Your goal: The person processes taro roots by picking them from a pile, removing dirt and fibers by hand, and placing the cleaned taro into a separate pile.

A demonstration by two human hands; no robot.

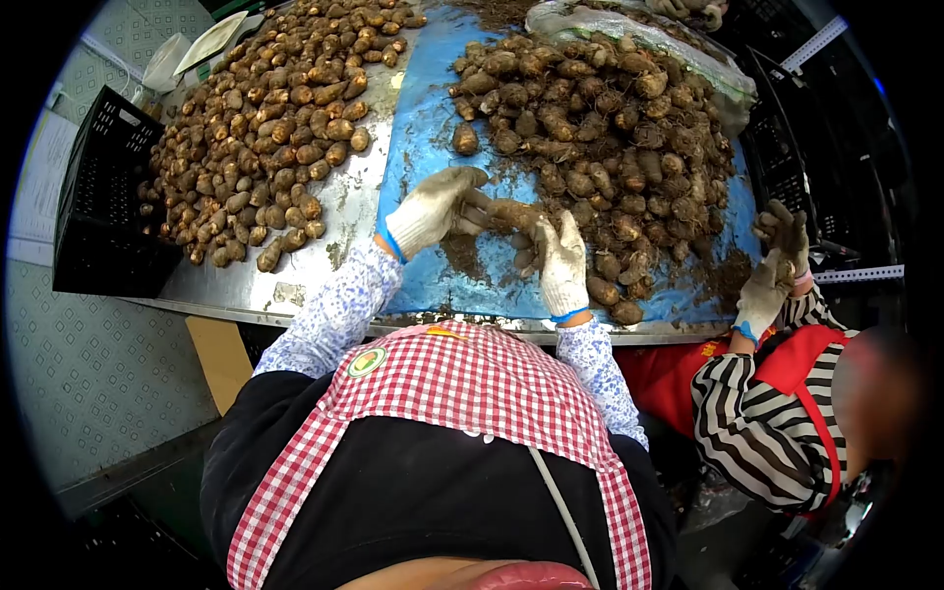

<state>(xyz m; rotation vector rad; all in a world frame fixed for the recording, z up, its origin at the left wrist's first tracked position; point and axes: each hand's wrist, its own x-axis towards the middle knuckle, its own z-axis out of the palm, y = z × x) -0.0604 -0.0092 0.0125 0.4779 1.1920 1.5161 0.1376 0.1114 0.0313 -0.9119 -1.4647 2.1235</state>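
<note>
My left hand (429, 214), in a soiled white knit glove, is closed around one end of a brown taro root (510, 212). My right hand (561, 264), gloved the same way, grips the other end, so the root lies between both hands just above the blue sheet (418, 162). Some of the left fingertips are dark with dirt and hard to tell from the root. Right beyond my hands lies a heap of soil-covered, hairy taro roots (610, 128). One single taro root (465, 138) lies apart at its left edge.
Cleaner taro roots (285, 118) are heaped on the metal table (359, 202) at left, beside a black crate (108, 211). A mesh sack (639, 34) lies behind the dirty heap. At right, a co-worker's gloved hands (772, 270) are near the table edge; black crates (782, 147) stand there.
</note>
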